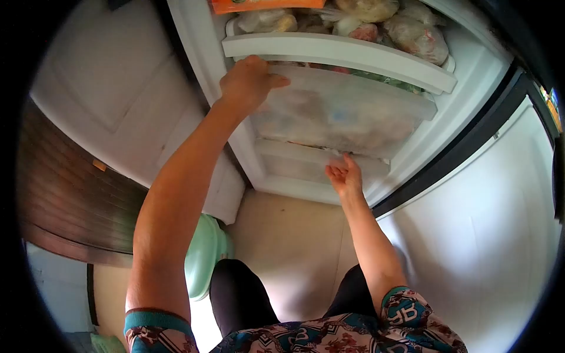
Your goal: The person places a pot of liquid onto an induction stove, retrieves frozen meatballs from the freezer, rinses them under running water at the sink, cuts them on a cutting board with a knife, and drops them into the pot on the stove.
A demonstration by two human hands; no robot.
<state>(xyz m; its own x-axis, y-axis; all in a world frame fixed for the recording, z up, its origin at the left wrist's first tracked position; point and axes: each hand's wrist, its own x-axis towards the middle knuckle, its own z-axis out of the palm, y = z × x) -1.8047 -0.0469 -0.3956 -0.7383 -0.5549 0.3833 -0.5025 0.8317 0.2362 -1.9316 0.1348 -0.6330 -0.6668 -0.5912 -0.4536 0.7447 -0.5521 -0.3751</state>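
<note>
My left hand point(250, 85) is closed at the upper left edge of a frosted freezer drawer point(353, 117), its thumb stretched along the front. Through the translucent panel, blurred packages show, and green and red contents peek over its top. Below, my right hand point(346, 176) is turned palm up with fingers loosely curled and thumb raised, holding nothing visible. Its fingertips are right at the upper part of the lowest drawer point(300, 154), just under the middle one. Above my left hand, a white-fronted drawer point(335, 50) holds several bagged foods point(415, 38).
An opened white door point(488, 217) swings out to the right. To the left are another white door panel point(126, 88) and a dark wood-like curved surface point(76, 188). A green plastic tub point(207, 256) stands on the tiled floor point(288, 229) beside my leg. Something orange point(265, 5) lies at the top.
</note>
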